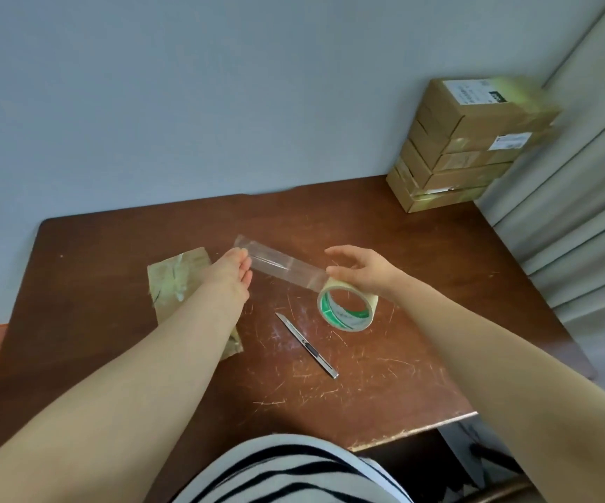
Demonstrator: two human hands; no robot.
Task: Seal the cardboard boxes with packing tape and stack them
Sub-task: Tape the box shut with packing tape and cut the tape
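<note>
Your left hand [235,266] pinches the strip's [279,266] end and your right hand [359,270] grips the roll [346,308], so it stretches taut, likely for cutting. The knife [306,344] lies near. 1 flat box [173,281] lies under your left forearm; the stack [468,147] stands far right.

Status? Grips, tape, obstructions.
Left grip pinches tape strip end; right grip holds tape roll. Strip stretched between them, uncut. Flat box under left forearm. Knife on table, clear of strip.
</note>
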